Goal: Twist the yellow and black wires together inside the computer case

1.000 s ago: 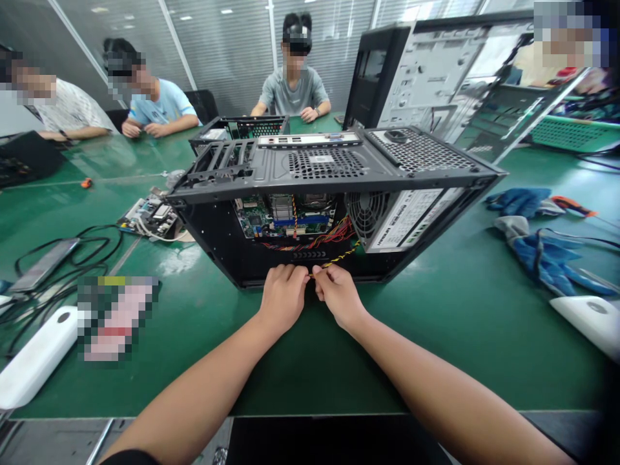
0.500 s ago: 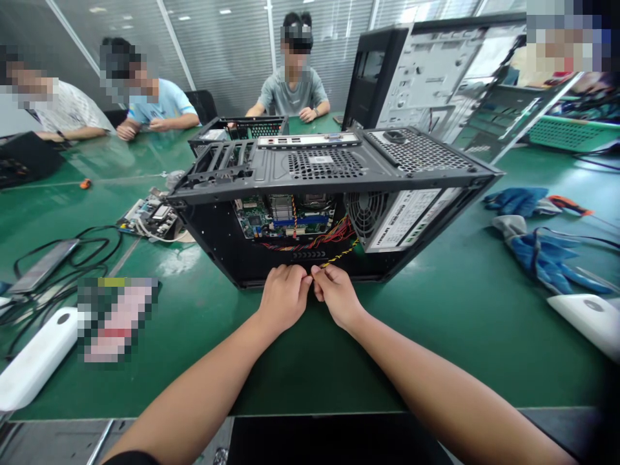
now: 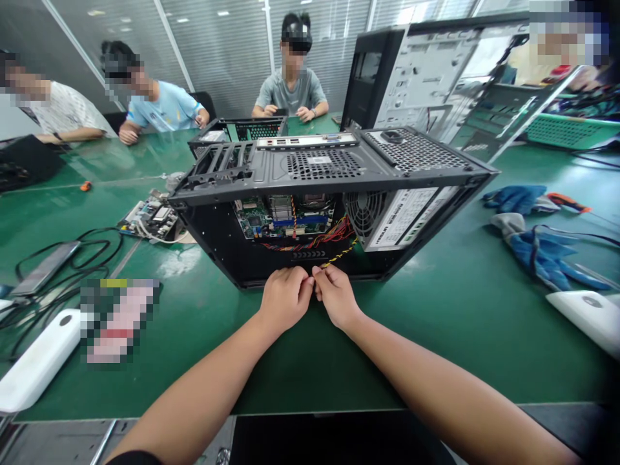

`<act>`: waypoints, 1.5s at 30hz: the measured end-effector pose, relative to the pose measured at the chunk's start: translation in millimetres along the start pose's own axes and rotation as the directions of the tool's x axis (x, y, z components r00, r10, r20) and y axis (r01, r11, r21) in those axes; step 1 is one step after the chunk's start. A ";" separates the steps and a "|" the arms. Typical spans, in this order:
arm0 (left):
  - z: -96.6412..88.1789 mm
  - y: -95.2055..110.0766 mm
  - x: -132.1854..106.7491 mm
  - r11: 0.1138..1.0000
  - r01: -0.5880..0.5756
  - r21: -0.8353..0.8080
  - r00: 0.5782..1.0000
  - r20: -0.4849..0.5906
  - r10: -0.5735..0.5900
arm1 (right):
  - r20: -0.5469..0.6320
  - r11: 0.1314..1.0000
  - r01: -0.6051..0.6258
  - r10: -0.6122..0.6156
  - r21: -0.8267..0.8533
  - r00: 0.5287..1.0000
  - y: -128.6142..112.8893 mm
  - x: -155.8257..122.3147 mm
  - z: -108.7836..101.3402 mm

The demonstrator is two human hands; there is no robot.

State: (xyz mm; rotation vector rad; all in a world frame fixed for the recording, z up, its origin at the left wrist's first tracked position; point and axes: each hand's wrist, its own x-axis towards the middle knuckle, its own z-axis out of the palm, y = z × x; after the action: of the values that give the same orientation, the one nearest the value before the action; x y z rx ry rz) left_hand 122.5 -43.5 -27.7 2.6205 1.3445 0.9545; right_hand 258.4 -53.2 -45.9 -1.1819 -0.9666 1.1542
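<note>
Brought closer since a second ago: bare left hand, curled, fingertips almost meeting bare right hand at centre. Pinched, seemingly, in right fingers: twisted black-and-yellow cable, running up into open-sided black metal computer case; cannot tell whether also held by left. Could strain at its hidden connection if tugged. Underneath, glossy green tabletop; at top, seated co-workers before grey striped partition.

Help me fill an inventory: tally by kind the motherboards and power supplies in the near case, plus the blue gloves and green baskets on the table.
Motherboard: 1
Power supply: 1
Blue gloves: 2
Green basket: 1
Total: 5
</note>
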 end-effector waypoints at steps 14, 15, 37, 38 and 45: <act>2.7 0.3 -1.6 0.999 -0.017 0.030 1.000 0.026 0.016 | -0.035 0.998 0.013 -0.015 -0.062 0.999 3.5 -0.6 -0.9; 2.8 0.1 -1.4 0.999 -0.018 0.044 0.999 0.034 0.017 | -0.034 0.997 0.019 -0.022 -0.074 0.999 4.2 -0.2 -1.2; 1.8 0.6 -0.7 0.999 -0.041 -0.016 0.999 -0.030 0.040 | 0.044 0.999 -0.028 0.030 -0.033 0.999 -1.5 4.7 -12.9; 1.8 0.5 -0.4 0.999 -0.046 -0.012 0.998 -0.037 0.045 | 0.032 0.998 -0.026 0.028 -0.050 0.999 -1.4 5.0 -13.8; 2.8 -0.1 -0.3 0.999 -0.036 0.007 0.999 -0.030 0.036 | 0.038 0.995 -0.069 0.072 -0.073 0.997 -7.7 3.1 -13.6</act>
State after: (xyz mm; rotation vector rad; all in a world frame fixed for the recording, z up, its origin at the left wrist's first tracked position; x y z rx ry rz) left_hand 123.8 -43.0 -30.1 2.6543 1.3127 0.9997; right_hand 273.4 -52.6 -40.5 -1.2634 -1.0113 1.2121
